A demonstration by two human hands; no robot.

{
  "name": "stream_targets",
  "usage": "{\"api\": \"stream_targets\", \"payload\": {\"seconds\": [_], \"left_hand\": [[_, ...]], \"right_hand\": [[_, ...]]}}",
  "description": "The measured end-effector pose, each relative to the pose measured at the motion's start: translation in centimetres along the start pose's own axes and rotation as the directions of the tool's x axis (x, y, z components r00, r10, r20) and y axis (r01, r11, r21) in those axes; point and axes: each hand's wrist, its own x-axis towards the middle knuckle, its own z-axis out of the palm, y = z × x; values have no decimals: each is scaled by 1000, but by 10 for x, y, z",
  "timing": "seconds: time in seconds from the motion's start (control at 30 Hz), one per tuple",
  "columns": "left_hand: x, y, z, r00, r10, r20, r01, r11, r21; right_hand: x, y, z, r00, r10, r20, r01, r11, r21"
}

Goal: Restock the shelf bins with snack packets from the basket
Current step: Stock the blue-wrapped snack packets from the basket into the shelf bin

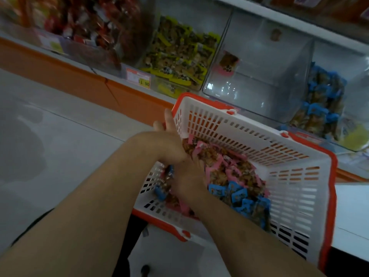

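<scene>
A white basket with an orange rim (299,188) is tilted in front of the shelf and holds several pink snack packets (221,162) and blue snack packets (241,196). My left hand (166,130) grips the basket's left wall near its top corner. My right hand (188,177) is down inside the basket, its fingers curled round a bunch of packets; blue ones (162,189) stick out at its left. Behind the basket stands a clear shelf bin (265,90) with only one pink packet (228,63) in it.
Other clear bins line the shelf: yellow-green packets (179,54) left of the near-empty one, blue packets (323,102) to its right, red packets (93,27) at far left. A price tag (138,77) sits on the orange shelf edge (79,76). Pale floor lies at left.
</scene>
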Motion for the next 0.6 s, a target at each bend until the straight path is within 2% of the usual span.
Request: {"api": "stream_targets", "payload": {"seconds": [0.1,0.17,0.23,0.3,0.33,0.37,0.4,0.47,0.53,0.6], "left_hand": [[6,1,-9,998,-37,45,36,999,27],[8,4,-12,1000,-23,-22,24,999,41],[3,10,-15,972,49,-232,-40,998,42],[-5,17,-20,872,104,-479,-126,992,-16],[-9,22,-22,816,164,-554,-210,977,-21],[-11,27,-25,784,238,-574,-294,956,-6],[-13,32,-26,775,320,-546,-371,928,17],[-17,46,-26,807,448,-386,-459,886,67],[-19,61,-20,836,498,-229,-491,866,90],[-24,76,-12,816,545,-194,-539,838,84]], "right_hand": [[4,9,-3,998,63,-17,-61,995,74],[7,16,-4,996,75,-43,-66,978,196],[8,23,-18,996,94,-5,-86,932,353],[6,35,-40,993,112,39,-115,829,548],[2,43,-56,992,117,41,-116,766,633],[-3,53,-72,992,123,25,-105,701,705],[-9,65,-88,991,134,6,-93,655,749],[-29,91,-125,988,152,-25,-75,616,784],[-50,115,-159,984,152,-90,-16,585,811],[-69,135,-183,974,173,-145,23,560,828]]}}
